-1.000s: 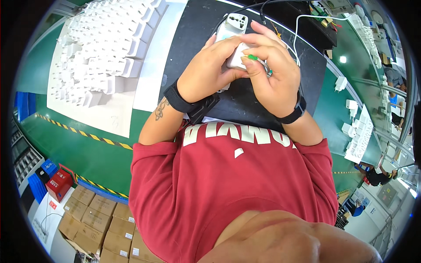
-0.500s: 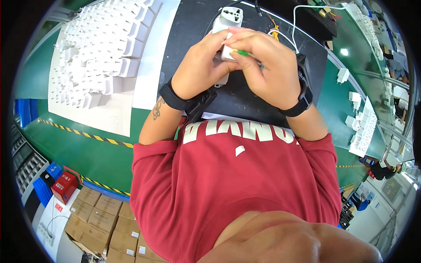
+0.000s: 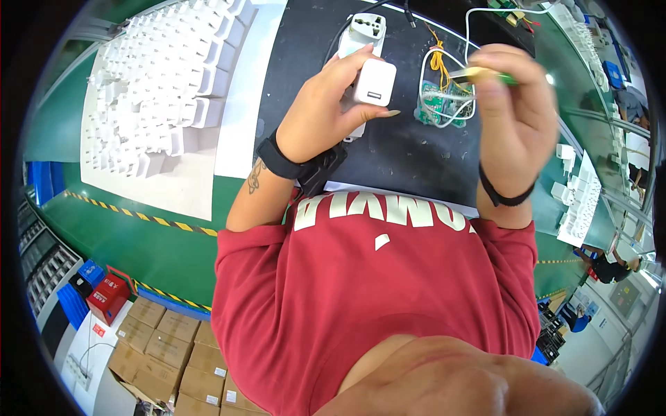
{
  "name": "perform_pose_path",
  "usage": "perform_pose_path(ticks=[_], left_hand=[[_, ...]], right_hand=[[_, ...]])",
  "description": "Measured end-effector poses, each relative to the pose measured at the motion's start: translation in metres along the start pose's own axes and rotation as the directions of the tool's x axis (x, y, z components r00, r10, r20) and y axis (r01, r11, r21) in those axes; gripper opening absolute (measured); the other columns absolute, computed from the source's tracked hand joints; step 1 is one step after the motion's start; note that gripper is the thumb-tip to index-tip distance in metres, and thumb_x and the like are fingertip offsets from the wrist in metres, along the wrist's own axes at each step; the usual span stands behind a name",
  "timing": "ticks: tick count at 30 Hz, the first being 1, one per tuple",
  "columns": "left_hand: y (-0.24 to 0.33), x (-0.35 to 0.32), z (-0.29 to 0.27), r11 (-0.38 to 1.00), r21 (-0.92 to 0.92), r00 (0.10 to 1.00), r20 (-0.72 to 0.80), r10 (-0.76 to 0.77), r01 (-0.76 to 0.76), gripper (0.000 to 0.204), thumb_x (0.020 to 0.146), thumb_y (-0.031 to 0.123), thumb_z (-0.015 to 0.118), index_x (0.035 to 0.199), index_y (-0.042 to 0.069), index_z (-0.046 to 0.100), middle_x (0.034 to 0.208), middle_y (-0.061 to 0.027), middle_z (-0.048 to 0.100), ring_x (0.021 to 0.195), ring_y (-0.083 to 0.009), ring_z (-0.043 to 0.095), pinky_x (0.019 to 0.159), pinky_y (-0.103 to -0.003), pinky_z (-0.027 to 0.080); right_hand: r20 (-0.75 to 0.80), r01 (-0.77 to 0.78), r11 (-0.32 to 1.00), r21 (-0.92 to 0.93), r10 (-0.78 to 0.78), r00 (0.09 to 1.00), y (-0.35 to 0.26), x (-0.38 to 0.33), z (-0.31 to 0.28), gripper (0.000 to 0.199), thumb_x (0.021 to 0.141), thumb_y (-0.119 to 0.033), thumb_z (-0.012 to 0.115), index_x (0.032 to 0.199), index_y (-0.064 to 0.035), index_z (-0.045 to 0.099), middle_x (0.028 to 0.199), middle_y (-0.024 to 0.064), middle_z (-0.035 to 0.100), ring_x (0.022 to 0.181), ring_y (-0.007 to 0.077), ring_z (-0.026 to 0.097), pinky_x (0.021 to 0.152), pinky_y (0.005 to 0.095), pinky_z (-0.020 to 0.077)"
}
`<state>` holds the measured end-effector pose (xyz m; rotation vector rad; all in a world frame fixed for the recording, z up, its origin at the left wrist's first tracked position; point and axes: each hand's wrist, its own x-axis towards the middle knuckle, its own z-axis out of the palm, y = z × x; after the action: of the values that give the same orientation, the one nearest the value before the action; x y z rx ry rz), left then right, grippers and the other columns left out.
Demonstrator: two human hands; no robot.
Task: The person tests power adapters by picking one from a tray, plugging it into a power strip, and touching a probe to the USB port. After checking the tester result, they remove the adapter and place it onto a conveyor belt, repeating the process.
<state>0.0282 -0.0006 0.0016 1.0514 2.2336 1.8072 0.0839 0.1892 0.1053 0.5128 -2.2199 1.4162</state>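
Observation:
My left hand [image 3: 325, 104] grips a white USB charger [image 3: 375, 82], its port face turned up toward me. Beneath that hand lies a white power strip [image 3: 368, 26] with a universal socket at its far end. My right hand [image 3: 517, 114] is raised to the right, pinching a small green-and-yellow piece [image 3: 479, 73] with a pale metal end; its exact kind is blurred. Just left of that hand, green circuit boards [image 3: 431, 111] rest on the black mat [image 3: 402, 156], with a looped white cable [image 3: 422, 69] over them and bundled yellow wires [image 3: 437, 61] beside them.
Many white plug-in chargers [image 3: 152, 97] stand in rows on a pale sheet at the left. More white adapters [image 3: 565, 158] are on the green surface at the right. Cardboard boxes [image 3: 163, 343] are stacked at lower left. A person [image 3: 614, 265] is in the background right.
My right hand has moved away from the charger to the right, carrying the green-and-yellow piece. The charger stays in my left hand, now with its port face showing. The circuit boards have come into sight.

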Motion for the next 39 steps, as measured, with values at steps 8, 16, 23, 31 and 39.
perform_pose_path(ticks=[8, 16, 23, 31, 39], left_hand=[[0.001, 0.003, -0.001, 0.989, 0.109, 0.995, 0.026, 0.097, -0.099, 0.048, 0.071, 0.014, 0.079, 0.112, 0.002, 0.056, 0.115, -0.0107, 0.061, 0.126, -0.0317, 0.047, 0.100, -0.041, 0.039], [0.000, 0.003, -0.003, 0.980, 0.183, 0.997, 0.046, 0.066, -0.074, 0.046, 0.073, 0.019, 0.077, 0.113, 0.009, 0.056, 0.114, -0.0040, 0.061, 0.129, -0.0309, 0.043, 0.107, -0.055, 0.024], [-0.004, 0.001, 0.000, 0.979, 0.188, 0.997, 0.009, 0.078, -0.078, 0.051, 0.072, 0.028, 0.077, 0.115, 0.015, 0.055, 0.115, -0.0028, 0.061, 0.127, -0.0293, 0.045, 0.105, -0.058, 0.024], [-0.003, 0.001, 0.002, 0.975, 0.207, 0.996, 0.001, 0.086, -0.085, 0.045, 0.075, 0.008, 0.070, 0.117, 0.012, 0.054, 0.115, -0.0047, 0.061, 0.131, -0.0293, 0.041, 0.107, -0.058, 0.020], [-0.004, -0.001, 0.002, 0.974, 0.207, 0.996, 0.008, 0.094, -0.094, 0.046, 0.077, 0.014, 0.071, 0.119, 0.012, 0.053, 0.121, -0.0030, 0.057, 0.133, -0.0286, 0.039, 0.106, -0.060, 0.020]], right_hand=[[0.056, -0.188, 0.975, -0.118, 0.196, 0.979, 0.015, -0.011, 0.014, 0.014, 0.081, 0.001, 0.062, 0.095, -0.0007, 0.065, 0.086, 0.0107, 0.064, 0.076, 0.0210, 0.062, 0.068, 0.0283, 0.0484], [0.211, -0.074, 0.983, -0.166, 0.108, 0.971, 0.008, -0.004, 0.022, 0.017, 0.076, 0.004, 0.065, 0.092, 0.0007, 0.064, 0.086, 0.0113, 0.065, 0.071, 0.0199, 0.063, 0.062, 0.0281, 0.0485], [0.226, 0.095, 0.931, -0.353, -0.014, 0.974, 0.006, -0.005, 0.036, 0.017, 0.075, 0.005, 0.067, 0.091, -0.0010, 0.064, 0.085, 0.0112, 0.065, 0.071, 0.0218, 0.061, 0.060, 0.0276, 0.0474], [0.334, 0.292, 0.803, -0.520, -0.124, 0.935, -0.006, -0.003, 0.036, 0.021, 0.069, 0.006, 0.068, 0.089, -0.0022, 0.064, 0.079, 0.0089, 0.060, 0.066, 0.0250, 0.058, 0.056, 0.0323, 0.0446], [0.420, 0.307, 0.774, -0.553, -0.059, 0.905, -0.011, 0.008, 0.034, 0.018, 0.072, 0.005, 0.067, 0.088, -0.0015, 0.064, 0.077, 0.0100, 0.058, 0.066, 0.0266, 0.057, 0.056, 0.0330, 0.0450]])
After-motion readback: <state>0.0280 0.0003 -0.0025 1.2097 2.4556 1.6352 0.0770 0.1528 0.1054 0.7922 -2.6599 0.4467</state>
